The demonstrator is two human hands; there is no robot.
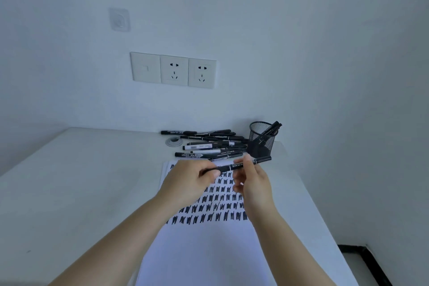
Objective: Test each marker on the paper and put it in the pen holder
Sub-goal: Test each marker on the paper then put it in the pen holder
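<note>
Though gripped, marker (pixel 234 166) label illegible.

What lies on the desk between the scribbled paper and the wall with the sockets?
In the head view, a pile of black markers and a round desk grommet; the mesh pen holder stands just right of the pile.

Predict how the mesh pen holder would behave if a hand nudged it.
The mesh pen holder looks light, so it would probably slide easily. Its markers lean to one side, so it may tip that way.
</note>
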